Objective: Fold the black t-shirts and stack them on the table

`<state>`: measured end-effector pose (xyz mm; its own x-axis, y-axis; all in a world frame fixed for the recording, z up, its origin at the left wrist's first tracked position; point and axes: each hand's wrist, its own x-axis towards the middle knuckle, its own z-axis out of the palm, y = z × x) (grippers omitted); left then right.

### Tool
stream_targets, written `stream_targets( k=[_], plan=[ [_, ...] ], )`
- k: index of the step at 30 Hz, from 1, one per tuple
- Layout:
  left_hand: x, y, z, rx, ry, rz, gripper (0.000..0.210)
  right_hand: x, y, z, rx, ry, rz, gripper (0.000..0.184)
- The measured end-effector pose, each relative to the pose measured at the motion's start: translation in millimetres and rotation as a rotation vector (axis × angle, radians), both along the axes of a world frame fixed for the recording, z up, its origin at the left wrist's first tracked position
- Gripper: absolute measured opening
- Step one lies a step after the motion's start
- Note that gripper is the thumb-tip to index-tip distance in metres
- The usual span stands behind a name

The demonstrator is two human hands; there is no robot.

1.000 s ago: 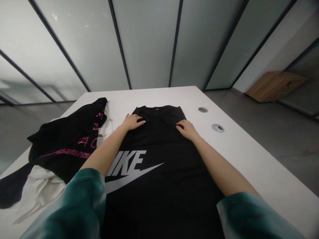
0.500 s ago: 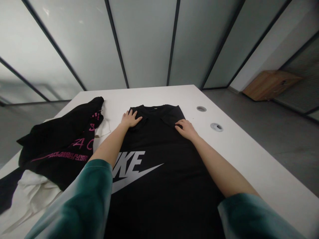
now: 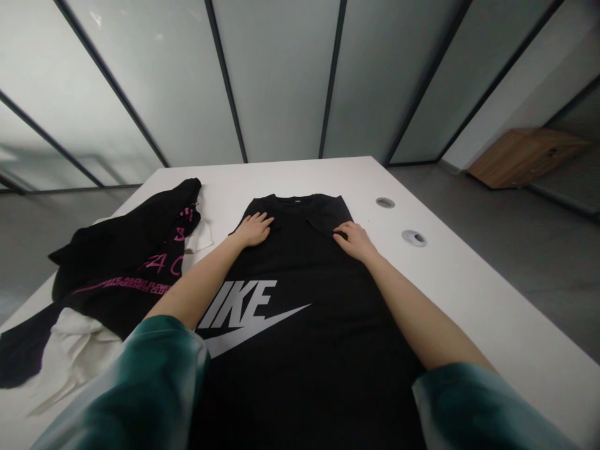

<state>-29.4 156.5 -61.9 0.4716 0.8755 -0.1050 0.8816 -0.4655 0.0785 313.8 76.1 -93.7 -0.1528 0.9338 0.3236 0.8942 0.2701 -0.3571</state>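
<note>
A black T-shirt (image 3: pixel 304 387) with a large grey printed logo lies spread on the white table, its collar at the far end. My left hand (image 3: pixel 255 230) rests palm down near the left shoulder, fingers spread over the cloth. Dark fabric shows just left of that hand. At the right sleeve area, my right hand (image 3: pixel 356 240) touches the shirt's side edge with bent fingers, the thumb apart from the index finger. Both forearms cross above the shirt, and the left one covers part of the logo.
To the left lies a heap of clothes: a black garment (image 3: pixel 122 250) with pink lettering over white cloth (image 3: pixel 77 350). Two round grommets (image 3: pixel 385 203) are set in the table (image 3: pixel 469 312) at right. Glass panels stand behind, and a wooden cabinet (image 3: pixel 520 156) sits on the floor.
My left hand has slid slightly down and inward from the shoulder, and the cloth there has shifted. My right hand stays at the right edge. The view has moved a little.
</note>
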Motion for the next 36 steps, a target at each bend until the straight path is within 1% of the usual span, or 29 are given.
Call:
stream_targets(
  k=[4,8,10,12,15,18,20,22,26,30,33,36],
  plan=[
    [22.1,-7.5,-4.6,-0.033,-0.063,0.169,0.059,-0.9,-0.4,0.8,-0.005,-0.003,-0.009,0.026],
    [40.7,-2.7,-6.9,-0.026,-0.115,0.303,0.061,-0.3,0.0,1.1,-0.031,-0.017,-0.019,0.026],
    [47.5,1.2,-8.0,-0.005,-0.136,0.356,0.06,0.2,0.5,1.0,-0.038,-0.029,-0.017,0.026],
    [51.4,5.1,-8.1,0.019,-0.166,0.379,0.059,0.6,1.0,0.6,-0.034,-0.041,-0.011,0.027],
    [50.4,9.3,-4.3,0.037,-0.26,0.362,0.054,0.4,1.3,-0.3,-0.016,-0.047,-0.003,0.028],
    [39.2,7.0,2.2,0.087,-0.339,0.249,0.049,-0.2,1.3,-0.8,-0.011,-0.05,-0.011,0.03],
    [26.9,-0.7,4.9,0.121,-0.307,0.167,0.049,-0.1,1.3,-0.5,-0.016,-0.058,-0.014,0.031],
    [13.5,-13.4,4.7,0.108,-0.223,0.14,0.054,0.3,1.5,0.3,-0.02,-0.069,-0.007,0.032],
    [-5.4,-46.0,-3.1,0.068,-0.095,0.158,0.066,-1.0,1.0,2.5,-0.035,-0.126,0.025,0.037],
    [-8.1,-71.3,-11.7,0.084,-0.02,0.194,0.068,-7.5,-1.7,0.1,-0.072,-0.235,0.003,0.05],
    [-5.8,-78.6,-13.1,0.099,0.005,0.207,0.068,-11.2,-3.6,-4.1,-0.098,-0.287,-0.027,0.058],
    [-4.8,-79.1,-12.0,0.093,0.01,0.213,0.068,-11.2,-4.5,-5.0,-0.119,-0.304,-0.035,0.058]
  ],
)
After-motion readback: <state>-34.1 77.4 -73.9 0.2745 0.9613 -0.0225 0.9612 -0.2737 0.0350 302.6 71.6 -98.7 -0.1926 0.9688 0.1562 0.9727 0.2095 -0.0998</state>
